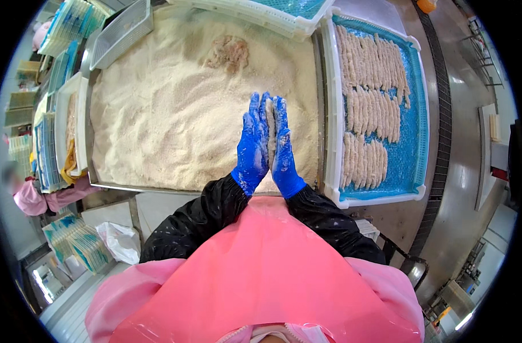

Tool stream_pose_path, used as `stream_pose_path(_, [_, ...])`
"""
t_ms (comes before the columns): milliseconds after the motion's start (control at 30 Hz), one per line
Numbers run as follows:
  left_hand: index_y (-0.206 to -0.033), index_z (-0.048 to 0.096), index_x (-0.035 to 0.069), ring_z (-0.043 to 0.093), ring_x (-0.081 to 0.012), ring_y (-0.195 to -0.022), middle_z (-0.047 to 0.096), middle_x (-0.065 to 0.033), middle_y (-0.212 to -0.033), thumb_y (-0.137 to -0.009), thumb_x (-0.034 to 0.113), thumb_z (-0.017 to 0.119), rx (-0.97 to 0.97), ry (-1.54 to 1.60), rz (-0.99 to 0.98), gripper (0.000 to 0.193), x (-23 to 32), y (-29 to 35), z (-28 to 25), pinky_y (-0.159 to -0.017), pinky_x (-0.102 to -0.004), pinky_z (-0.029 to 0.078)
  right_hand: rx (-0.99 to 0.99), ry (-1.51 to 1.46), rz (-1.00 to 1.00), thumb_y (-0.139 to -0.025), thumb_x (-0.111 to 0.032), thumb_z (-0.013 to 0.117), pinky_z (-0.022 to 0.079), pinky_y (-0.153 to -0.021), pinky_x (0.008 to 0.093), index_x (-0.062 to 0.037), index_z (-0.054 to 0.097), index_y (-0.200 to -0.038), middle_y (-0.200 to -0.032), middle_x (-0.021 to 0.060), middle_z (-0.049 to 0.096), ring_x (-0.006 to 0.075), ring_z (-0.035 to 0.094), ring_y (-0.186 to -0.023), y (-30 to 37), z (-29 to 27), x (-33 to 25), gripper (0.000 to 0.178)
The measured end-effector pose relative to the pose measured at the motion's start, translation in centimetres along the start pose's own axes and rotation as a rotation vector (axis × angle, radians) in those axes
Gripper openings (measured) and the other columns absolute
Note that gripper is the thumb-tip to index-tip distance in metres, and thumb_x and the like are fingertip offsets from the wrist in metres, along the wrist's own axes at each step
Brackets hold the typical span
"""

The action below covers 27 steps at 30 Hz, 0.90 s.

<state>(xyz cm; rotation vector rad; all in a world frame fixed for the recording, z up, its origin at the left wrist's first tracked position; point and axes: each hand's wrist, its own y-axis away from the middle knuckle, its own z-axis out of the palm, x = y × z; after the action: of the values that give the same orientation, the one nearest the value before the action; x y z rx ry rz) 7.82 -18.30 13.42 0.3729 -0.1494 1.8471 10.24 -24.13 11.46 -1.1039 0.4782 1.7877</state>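
Observation:
Both my hands wear blue gloves dusted with crumbs and meet over a wide metal tray of pale breadcrumbs (152, 120). Between my flat palms lies a long crumb-coated strip (270, 128), probably meat or fish. My left hand (253, 146) presses it from one side, my right hand (284, 151) from the other, fingers pointing away from me. Farther off in the crumbs sits a pinkish heap of raw pieces (227, 54). On the right, a white crate lined with blue mesh (407, 154) carries three rows of coated strips (370, 114).
A white perforated basket (122, 35) rests at the tray's far left corner, and another blue-lined crate (289, 20) overlaps the far edge. At left, a co-worker's yellow-gloved hand (71, 157) is by a white bin (63, 120). Stacked crates (78, 240) stand at lower left.

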Motion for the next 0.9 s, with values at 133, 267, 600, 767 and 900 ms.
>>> stream_pose_path(133, [-0.153, 0.011, 0.009, 0.016, -0.019, -0.145, 0.014, -0.0044, -0.159, -0.105, 0.037, 0.027, 0.055, -0.449, -0.016, 0.057, -2.3, 0.7, -0.1, -0.117, -0.0321, 0.014, -0.02, 0.2, -0.023, -0.1, -0.042, 0.038, 0.01, -0.118, 0.0372, -0.0026, 0.016, -0.151, -0.158, 0.0128, 0.016, 0.0245, 0.013, -0.146, 0.1, -1.1, -1.8, 0.068])
stream_pose_path(267, [-0.153, 0.015, 0.012, 0.033, -0.0201, -0.137, 0.02, -0.0045, -0.158, -0.104, 0.042, 0.027, 0.0, -0.545, 0.048, 0.059, -4.9, 0.5, 4.7, -0.107, -0.0354, 0.035, 0.036, 0.001, 0.049, -0.101, -0.041, 0.039, 0.01, -0.118, 0.0366, -0.0037, 0.011, -0.152, -0.159, 0.0106, 0.011, 0.0231, 0.011, -0.146, 0.4, -3.4, -4.3, 0.069])
stream_pose_path(600, [-0.153, 0.008, 0.007, 0.006, -0.0178, -0.147, 0.008, -0.0055, -0.16, -0.103, 0.043, 0.028, -0.275, -0.837, 0.078, 0.065, -12.7, -3.1, 10.5, -0.118, -0.0356, 0.005, 0.253, -0.003, 0.066, -0.103, -0.027, 0.036, 0.015, -0.117, 0.0353, -0.0005, 0.019, -0.15, -0.156, 0.013, 0.022, 0.0232, 0.024, -0.142, 1.2, -10.7, -12.4, 0.057])
stream_pose_path(767, [-0.153, 0.007, 0.009, 0.005, -0.0176, -0.147, 0.006, -0.0043, -0.161, -0.103, 0.04, 0.028, -0.308, -0.935, 0.012, 0.063, -16.5, -3.7, 10.1, -0.118, -0.0363, 0.004, 0.357, -0.554, 0.073, -0.103, -0.045, 0.025, 0.024, -0.116, 0.0376, -0.0023, 0.033, -0.145, -0.151, 0.0143, 0.033, 0.0251, 0.031, -0.14, 0.2, -22.5, -16.3, 0.06])
stream_pose_path(900, [-0.154, 0.006, 0.01, 0.004, -0.0175, -0.147, 0.005, -0.0033, -0.161, -0.104, 0.038, 0.029, -0.176, -0.981, -0.001, 0.061, -15.5, -3.4, 8.0, -0.118, -0.0369, 0.004, 0.195, 0.384, -0.054, -0.102, -0.048, 0.026, 0.016, -0.119, 0.0369, -0.0019, 0.03, -0.147, -0.152, 0.0148, 0.032, 0.0262, 0.027, -0.142, -1.6, -31.8, -19.6, 0.064])
